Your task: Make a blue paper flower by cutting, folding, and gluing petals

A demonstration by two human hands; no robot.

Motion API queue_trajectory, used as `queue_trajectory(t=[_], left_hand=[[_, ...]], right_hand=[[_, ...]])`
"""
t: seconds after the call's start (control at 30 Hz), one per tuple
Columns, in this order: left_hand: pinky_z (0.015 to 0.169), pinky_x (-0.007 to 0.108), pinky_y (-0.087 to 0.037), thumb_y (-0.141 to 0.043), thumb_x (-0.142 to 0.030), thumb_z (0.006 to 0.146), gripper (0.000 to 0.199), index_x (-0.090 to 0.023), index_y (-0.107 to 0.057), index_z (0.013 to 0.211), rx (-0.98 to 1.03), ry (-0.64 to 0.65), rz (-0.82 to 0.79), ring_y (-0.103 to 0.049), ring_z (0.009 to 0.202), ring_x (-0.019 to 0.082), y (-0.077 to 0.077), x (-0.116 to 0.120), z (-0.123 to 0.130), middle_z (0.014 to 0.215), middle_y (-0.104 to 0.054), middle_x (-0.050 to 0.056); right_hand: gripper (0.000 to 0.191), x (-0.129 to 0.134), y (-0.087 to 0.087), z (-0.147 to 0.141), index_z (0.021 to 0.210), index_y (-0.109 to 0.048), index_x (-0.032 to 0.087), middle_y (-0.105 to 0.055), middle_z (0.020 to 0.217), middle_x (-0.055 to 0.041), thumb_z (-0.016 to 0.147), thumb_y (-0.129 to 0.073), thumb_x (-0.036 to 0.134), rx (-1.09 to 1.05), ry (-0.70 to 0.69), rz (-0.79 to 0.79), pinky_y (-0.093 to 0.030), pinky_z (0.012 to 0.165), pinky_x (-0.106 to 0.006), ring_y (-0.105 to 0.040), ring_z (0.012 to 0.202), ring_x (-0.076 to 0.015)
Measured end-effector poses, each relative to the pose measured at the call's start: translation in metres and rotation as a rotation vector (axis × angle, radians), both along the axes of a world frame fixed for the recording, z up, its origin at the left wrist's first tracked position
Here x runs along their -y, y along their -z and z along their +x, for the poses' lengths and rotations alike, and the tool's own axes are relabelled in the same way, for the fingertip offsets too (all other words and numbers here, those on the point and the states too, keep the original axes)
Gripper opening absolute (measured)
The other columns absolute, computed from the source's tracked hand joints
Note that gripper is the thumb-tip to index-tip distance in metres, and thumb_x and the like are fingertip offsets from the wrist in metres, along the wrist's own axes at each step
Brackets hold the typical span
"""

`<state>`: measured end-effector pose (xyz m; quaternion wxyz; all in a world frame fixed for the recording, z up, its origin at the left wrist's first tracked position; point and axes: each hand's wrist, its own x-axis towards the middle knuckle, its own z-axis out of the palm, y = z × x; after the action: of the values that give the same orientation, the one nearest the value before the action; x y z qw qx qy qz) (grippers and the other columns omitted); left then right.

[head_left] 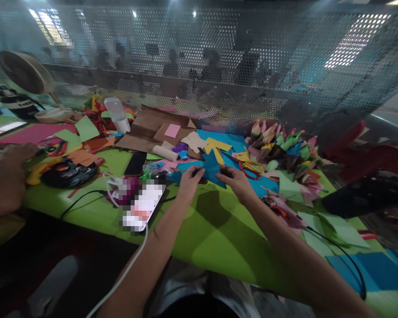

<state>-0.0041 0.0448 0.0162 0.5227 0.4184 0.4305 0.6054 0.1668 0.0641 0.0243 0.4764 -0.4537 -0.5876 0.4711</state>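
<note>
Between my two hands, a piece of blue paper with pointed corners is held up above the green tabletop. My left hand pinches its left side between thumb and fingers. On the right side, the thumb and fingers of my right hand close on its edge. Just beyond lie yellow paper strips, blue paper sheets and scissors with red and yellow handles. A pink glue gun rests by my right forearm.
A lit phone with a white cable lies left of my left arm; a dark phone is behind it. Folded paper flowers crowd the back right. A co-worker's hand rests at far left, near a fan. A perforated metal screen stands behind.
</note>
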Motion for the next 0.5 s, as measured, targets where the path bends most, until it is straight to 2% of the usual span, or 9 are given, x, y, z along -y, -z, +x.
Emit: queue_trajectory(t=[0.07,0.13,0.3,0.4,0.5], left_hand=[[0.060,0.025,-0.049,-0.079,-0.049,0.070,0.035,-0.019,-0.060,0.074,-0.080,0.059,0.021,-0.056,0.058,0.011,-0.001,0.002,0.001,0.065,-0.056,-0.004],[0.059,0.025,-0.047,-0.076,-0.050,0.073,0.034,-0.019,-0.061,0.073,-0.143,0.100,0.027,-0.056,0.057,0.011,-0.002,0.003,0.001,0.065,-0.056,-0.004],[0.056,0.024,-0.041,-0.077,-0.047,0.072,0.031,-0.019,-0.065,0.074,-0.252,0.123,0.043,-0.051,0.058,0.011,0.004,0.000,-0.001,0.063,-0.057,-0.002],[0.055,0.024,-0.038,-0.077,-0.046,0.069,0.032,-0.019,-0.062,0.070,-0.237,0.107,0.025,-0.049,0.057,0.011,0.006,-0.003,-0.002,0.060,-0.054,-0.003],[0.056,0.025,-0.037,-0.078,-0.046,0.069,0.033,-0.019,-0.059,0.068,-0.152,0.051,0.010,-0.047,0.056,0.010,0.006,-0.004,-0.002,0.059,-0.051,-0.004]], right_hand=[[0.040,0.001,0.000,-0.001,0.079,-0.073,0.021,-0.073,0.078,-0.0021,0.058,-0.087,0.051,-0.074,-0.009,-0.024,-0.053,0.075,-0.036,-0.065,0.074,-0.0210],[0.039,0.001,0.001,-0.001,0.075,-0.073,0.021,-0.073,0.073,-0.0020,0.056,-0.088,0.051,-0.107,-0.004,-0.041,-0.053,0.072,-0.036,-0.065,0.069,-0.0211],[0.039,-0.004,0.004,-0.002,0.068,-0.070,0.022,-0.068,0.066,-0.0005,0.054,-0.087,0.053,-0.057,0.026,-0.015,-0.051,0.066,-0.035,-0.061,0.065,-0.0200],[0.038,0.004,-0.012,0.003,0.073,-0.071,0.021,-0.068,0.068,-0.0012,0.060,-0.084,0.055,0.022,0.081,0.097,-0.050,0.068,-0.035,-0.062,0.069,-0.0209],[0.030,0.021,-0.040,0.020,0.092,-0.076,0.023,-0.073,0.089,-0.0054,0.078,-0.076,0.050,0.044,0.174,0.299,-0.052,0.077,-0.038,-0.066,0.086,-0.0241]])
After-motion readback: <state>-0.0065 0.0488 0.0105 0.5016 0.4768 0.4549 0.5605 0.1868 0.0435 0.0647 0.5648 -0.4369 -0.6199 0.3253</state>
